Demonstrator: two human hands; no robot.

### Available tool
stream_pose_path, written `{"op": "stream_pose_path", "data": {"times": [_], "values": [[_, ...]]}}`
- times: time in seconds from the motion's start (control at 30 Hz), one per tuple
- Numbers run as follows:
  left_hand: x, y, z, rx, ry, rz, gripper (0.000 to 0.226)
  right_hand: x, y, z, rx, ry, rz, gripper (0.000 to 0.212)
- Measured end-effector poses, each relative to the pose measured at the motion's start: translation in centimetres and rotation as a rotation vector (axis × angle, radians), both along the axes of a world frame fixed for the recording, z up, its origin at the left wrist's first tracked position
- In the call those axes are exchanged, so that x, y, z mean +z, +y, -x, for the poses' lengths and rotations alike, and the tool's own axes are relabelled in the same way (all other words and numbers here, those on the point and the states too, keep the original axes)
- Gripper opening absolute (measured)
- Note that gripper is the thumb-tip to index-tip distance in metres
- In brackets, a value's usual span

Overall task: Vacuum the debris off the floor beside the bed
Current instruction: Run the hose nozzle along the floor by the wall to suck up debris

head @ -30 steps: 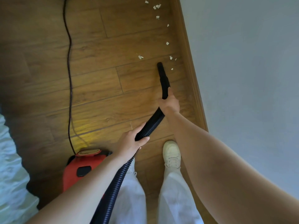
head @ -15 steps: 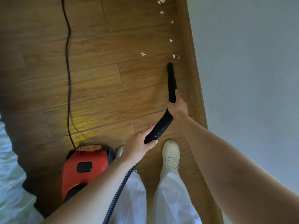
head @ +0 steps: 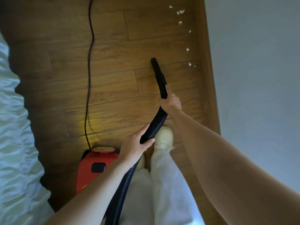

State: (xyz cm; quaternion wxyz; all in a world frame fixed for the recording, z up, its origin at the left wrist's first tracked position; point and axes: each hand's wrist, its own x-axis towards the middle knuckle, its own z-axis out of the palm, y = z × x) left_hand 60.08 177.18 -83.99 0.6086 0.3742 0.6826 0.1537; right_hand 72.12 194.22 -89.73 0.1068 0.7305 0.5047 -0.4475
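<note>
Right hand [head: 170, 103] holds the black nozzle [head: 158, 73] in a closed grip; left hand [head: 138, 143] wraps the hose [head: 155, 124]. Debris [head: 189, 64] lies ahead, right of the nozzle tip.

pale debris bits [head: 187, 49] beside black nozzle [head: 158, 73]

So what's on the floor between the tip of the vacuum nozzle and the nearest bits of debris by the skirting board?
Nothing: in the head view only bare floor separates the nozzle tip from the nearest debris.
</note>
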Motion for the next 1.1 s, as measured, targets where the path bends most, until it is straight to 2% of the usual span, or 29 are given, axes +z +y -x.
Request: {"op": "stream_pose_path", "data": {"times": [0.17, 0.43, 0.6, 0.77, 0.97, 1.1], "values": [[-0.6, 0.5, -3.0, -0.104, 0.019, 0.001, 0.062, -0.3, -0.7, -4.0, -0.087, -0.076, -0.007, 0.051], [-2.1, 2.2, -8.6, -0.231, 0.068, 0.018, 0.059, -0.4, -1.3, -11.8, -0.333, -0.077, -0.001, 0.073], [-2.6, 3.6, -9.9, -0.210, 0.000, 0.028, 0.060, -0.7, 0.4, -12.7, -0.302, -0.081, -0.019, 0.071], [-2.2, 5.5, -7.9, -0.168, 0.035, -0.013, 0.062, -1.7, 2.8, -10.0, -0.238, -0.043, -0.029, 0.074], [-2.2, 5.7, -4.9, -0.100, 0.032, 0.006, 0.063, -2.5, 4.7, -5.7, -0.039, -0.003, -0.024, 0.075], [-1.9, 7.0, -4.9, -0.096, 0.054, -0.002, 0.062, -2.3, 6.2, -5.5, -0.055, -0.002, -0.022, 0.076]]}}
